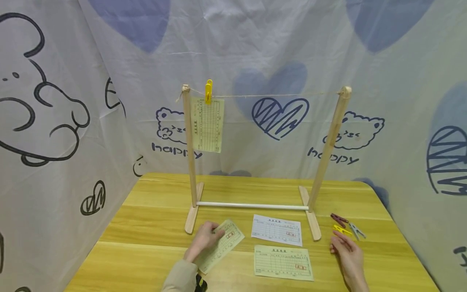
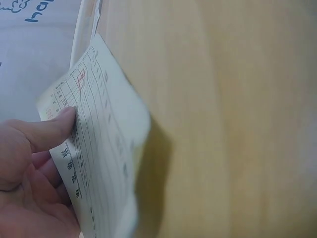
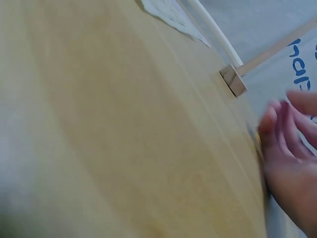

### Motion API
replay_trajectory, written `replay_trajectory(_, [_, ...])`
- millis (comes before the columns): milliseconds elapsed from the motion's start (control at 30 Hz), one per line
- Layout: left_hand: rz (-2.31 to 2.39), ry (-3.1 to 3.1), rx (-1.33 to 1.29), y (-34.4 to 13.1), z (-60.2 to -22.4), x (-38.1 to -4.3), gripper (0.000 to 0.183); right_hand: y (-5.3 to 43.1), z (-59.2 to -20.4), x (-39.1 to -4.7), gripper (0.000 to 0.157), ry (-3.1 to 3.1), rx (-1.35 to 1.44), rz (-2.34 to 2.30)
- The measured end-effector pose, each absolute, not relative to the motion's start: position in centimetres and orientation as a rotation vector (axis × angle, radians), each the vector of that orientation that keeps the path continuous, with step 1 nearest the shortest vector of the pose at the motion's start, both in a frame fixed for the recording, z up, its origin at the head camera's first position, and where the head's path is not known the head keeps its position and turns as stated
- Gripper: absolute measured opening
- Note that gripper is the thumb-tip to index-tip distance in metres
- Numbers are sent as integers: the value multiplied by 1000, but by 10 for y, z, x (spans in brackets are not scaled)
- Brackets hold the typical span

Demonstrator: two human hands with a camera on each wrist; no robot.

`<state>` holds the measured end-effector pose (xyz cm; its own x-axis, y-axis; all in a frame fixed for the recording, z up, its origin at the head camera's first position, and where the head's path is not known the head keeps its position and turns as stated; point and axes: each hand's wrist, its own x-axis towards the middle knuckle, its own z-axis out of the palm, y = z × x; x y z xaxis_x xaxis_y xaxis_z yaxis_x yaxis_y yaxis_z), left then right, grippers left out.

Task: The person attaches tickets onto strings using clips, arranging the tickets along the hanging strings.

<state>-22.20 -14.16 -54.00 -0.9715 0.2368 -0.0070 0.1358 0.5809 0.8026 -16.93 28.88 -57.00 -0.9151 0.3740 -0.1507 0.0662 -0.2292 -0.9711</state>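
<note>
My left hand (image 1: 206, 239) pinches a pale green printed slip (image 1: 221, 247) between thumb and fingers. In the left wrist view, the thumb lies over the printed face of this slip (image 2: 94, 134), which is tilted up from the table. My right hand (image 1: 348, 257) is just in front of a yellow clothespin (image 1: 342, 230), its fingers loosely bent with nothing visible in them. Beside that clothespin lie a dark red clothespin (image 1: 339, 220) and a grey one (image 1: 356, 230). Another green slip (image 1: 208, 129) hangs from a string (image 1: 262, 95) under a yellow clothespin (image 1: 208, 91).
A wooden frame with two posts (image 1: 330, 146) and a white lower bar (image 1: 251, 206) stands on the wooden table (image 1: 127, 251). A white slip (image 1: 276, 230) and a green slip (image 1: 283, 263) lie flat between my hands. Printed cloth (image 1: 226, 44) surrounds the table.
</note>
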Motion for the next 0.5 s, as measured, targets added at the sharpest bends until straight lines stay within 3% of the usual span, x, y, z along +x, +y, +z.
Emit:
replay_trajectory(133, [1355,2678,317,-142,-540,-223,22,289,-572,-171,19,-1636,-671,2082])
replay_trajectory(333, [1402,2608,283,-143,-541,-222,22,293,-575,-172,39,-1718,-781,1906])
replay_trajectory(500, [1418,2600,289,-144,-543,-222,22,295,-576,-174,46,-1800,-825,1836])
